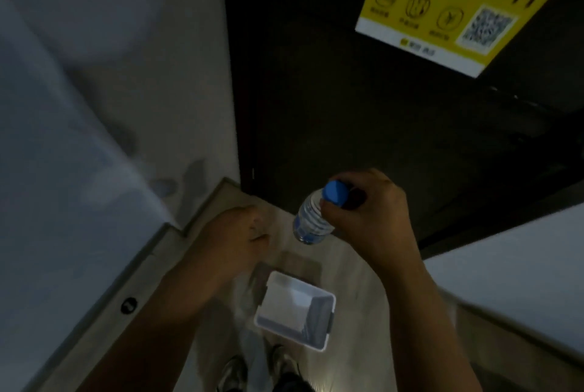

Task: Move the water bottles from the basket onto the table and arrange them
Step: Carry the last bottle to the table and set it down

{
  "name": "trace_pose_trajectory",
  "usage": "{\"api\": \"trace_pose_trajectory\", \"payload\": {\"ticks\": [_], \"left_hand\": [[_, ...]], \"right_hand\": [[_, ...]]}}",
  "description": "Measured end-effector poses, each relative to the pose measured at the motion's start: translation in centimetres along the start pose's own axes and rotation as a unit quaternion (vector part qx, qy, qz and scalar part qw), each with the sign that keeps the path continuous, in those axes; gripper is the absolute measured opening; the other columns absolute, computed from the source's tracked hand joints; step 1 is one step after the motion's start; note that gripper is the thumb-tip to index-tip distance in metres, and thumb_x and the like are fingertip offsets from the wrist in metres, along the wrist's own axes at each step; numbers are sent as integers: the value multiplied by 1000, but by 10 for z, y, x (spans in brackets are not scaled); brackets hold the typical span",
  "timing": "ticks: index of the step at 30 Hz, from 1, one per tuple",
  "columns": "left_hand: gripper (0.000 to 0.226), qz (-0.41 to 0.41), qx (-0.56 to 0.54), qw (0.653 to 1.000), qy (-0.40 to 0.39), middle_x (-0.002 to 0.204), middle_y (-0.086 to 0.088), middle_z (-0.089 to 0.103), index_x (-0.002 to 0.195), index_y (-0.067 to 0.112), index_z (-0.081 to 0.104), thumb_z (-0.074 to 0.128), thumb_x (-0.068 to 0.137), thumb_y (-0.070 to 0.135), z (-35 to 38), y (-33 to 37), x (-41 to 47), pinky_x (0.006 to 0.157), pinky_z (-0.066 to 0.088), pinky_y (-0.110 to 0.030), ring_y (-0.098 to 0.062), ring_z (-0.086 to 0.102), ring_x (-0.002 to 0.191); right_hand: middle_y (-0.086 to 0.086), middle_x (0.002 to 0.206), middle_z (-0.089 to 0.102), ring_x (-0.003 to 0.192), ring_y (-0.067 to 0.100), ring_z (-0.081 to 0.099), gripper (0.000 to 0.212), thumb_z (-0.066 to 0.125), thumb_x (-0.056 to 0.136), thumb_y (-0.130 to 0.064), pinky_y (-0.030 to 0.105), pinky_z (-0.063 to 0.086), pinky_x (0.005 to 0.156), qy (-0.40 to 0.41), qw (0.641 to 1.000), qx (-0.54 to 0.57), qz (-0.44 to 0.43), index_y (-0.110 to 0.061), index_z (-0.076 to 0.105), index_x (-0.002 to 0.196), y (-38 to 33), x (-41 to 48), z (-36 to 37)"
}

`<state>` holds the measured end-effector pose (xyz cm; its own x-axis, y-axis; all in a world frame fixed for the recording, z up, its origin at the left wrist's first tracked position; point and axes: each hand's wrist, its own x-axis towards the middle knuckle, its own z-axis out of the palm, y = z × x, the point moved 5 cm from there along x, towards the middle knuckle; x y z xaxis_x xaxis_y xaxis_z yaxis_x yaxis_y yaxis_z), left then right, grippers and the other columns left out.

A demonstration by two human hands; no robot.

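Gripping clear ribbed plastic bottle by neck, right hand.

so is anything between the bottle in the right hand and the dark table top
Nothing visible: the clear blue-capped plastic water bottle, gripped at its neck by the right hand, hangs at the near edge of the dark table top, which looks bare there.
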<state>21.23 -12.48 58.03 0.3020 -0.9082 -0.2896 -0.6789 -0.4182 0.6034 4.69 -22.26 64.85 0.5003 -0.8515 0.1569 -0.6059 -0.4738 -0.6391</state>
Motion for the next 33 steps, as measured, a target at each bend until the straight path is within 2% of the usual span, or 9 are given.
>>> {"api": "trace_pose_trajectory", "payload": {"ticks": [2,5,7,11,15,17,21,28,33], "left_hand": [[33,-14,-15,999,31,124,-9,60,121,4,58,58,92,21,-15,8,-9,90,36,-13,-19,56,112],[28,-58,-40,995,73,119,-9,63,117,4,61,56,93,19,-33,15,-23,77,33,-2,-16,58,106],[29,-96,-49,990,94,119,-9,63,118,7,60,56,94,21,-43,16,-35,82,34,-5,-18,58,107],[29,-180,-65,964,186,114,-6,65,115,14,61,63,88,26,-65,7,-71,92,48,-30,-20,61,104],[35,-243,-45,938,242,113,8,62,118,26,56,64,86,39,-81,-6,-126,82,52,-26,-10,59,99],[37,-267,-41,921,280,112,10,62,118,27,56,63,85,42,-88,-13,-157,87,50,-26,-8,58,98],[38,-313,-51,887,335,114,12,61,120,29,55,63,86,42,-93,-27,-221,81,52,-23,-5,58,96],[39,-412,-61,806,421,110,9,64,119,26,57,65,84,41,-83,-51,-363,79,46,-20,-5,58,89],[37,-474,-75,740,471,109,9,65,117,25,58,66,84,39,-66,-61,-481,77,45,-20,-6,60,90]], "right_hand": [[-18,103,48,88,-10,51,36,73,75,-25,1,43,73,-25,999,18,-35,-26,61,108,-15,16,-6],[-15,107,52,93,-1,55,36,75,76,-23,14,49,82,-74,993,36,-85,-26,62,109,-37,37,-14],[-12,109,55,97,2,57,36,77,75,-21,17,50,85,-106,986,55,-113,-24,63,108,-52,46,-16],[-11,101,58,89,-1,59,31,80,71,-17,8,48,75,-158,965,88,-188,-20,69,99,-93,57,-13],[-6,84,61,75,4,60,17,79,67,-10,18,51,67,-199,936,115,-267,-18,70,80,-143,46,-1],[-6,81,61,68,6,60,16,78,65,-11,21,50,61,-220,922,128,-293,-20,69,75,-168,34,9],[-6,74,60,64,8,58,13,77,63,-15,18,47,54,-261,882,127,-370,-19,68,72,-220,-4,29],[-9,77,59,66,4,56,13,75,64,-15,21,50,55,-347,803,141,-463,-21,68,73,-312,-107,62],[-11,74,58,64,-3,54,14,75,63,-16,11,42,53,-407,735,174,-513,-24,68,74,-372,-205,75]]}}
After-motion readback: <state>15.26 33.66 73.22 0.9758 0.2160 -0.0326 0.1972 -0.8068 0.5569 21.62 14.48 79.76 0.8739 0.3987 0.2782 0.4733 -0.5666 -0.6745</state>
